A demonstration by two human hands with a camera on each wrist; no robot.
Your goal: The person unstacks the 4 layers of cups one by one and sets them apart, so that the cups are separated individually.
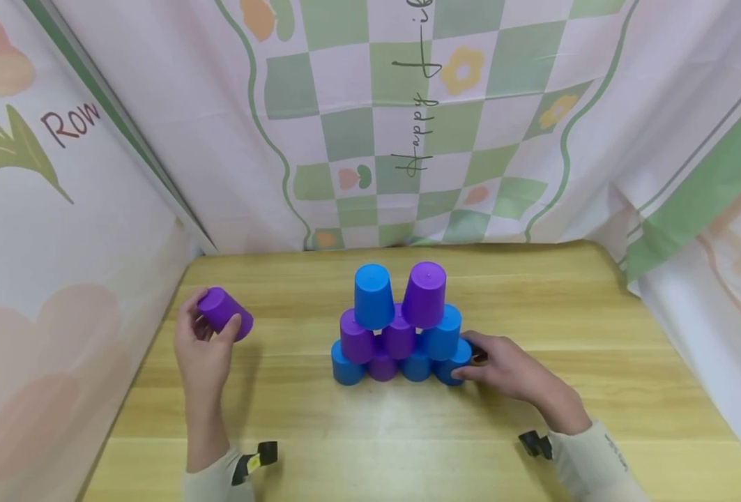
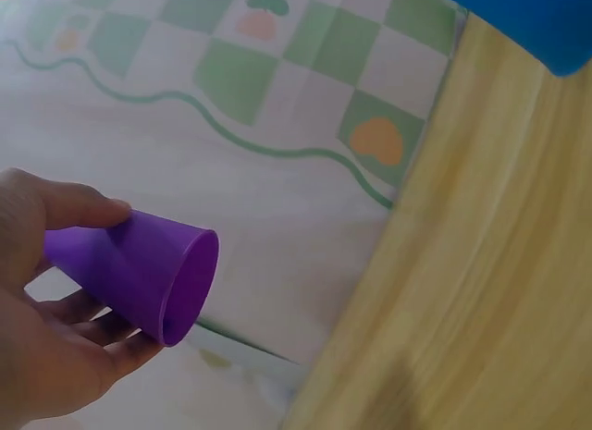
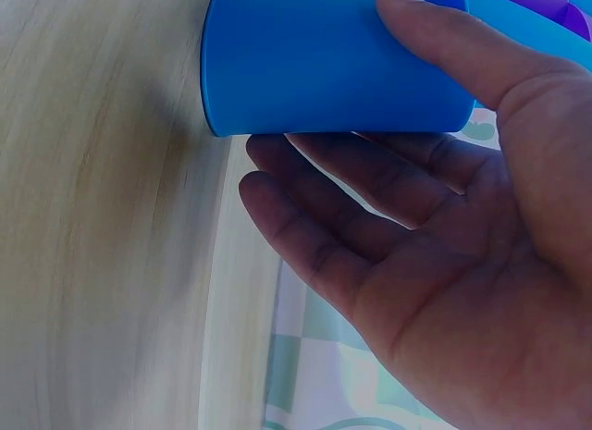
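My left hand (image 1: 205, 355) holds a purple cup (image 1: 222, 312) tilted above the left side of the table, its thumb on one side and its fingers on the other. In the left wrist view the cup's open rim (image 2: 190, 288) faces away from the palm. A stack of upside-down cups stands mid-table in three tiers. A blue cup (image 1: 373, 296) and a purple cup (image 1: 425, 294) top it, side by side. My right hand (image 1: 508, 366) is at the bottom tier's right end, thumb and fingers on either side of a blue cup (image 3: 324, 69).
The wooden table (image 1: 408, 446) ends at a checkered curtain (image 1: 370, 139) behind the stack. A printed cloth (image 1: 37, 279) hangs along the left side, another cloth (image 1: 715, 209) along the right. Wrist straps with small dark mounts (image 1: 268, 453) sit near both sleeves.
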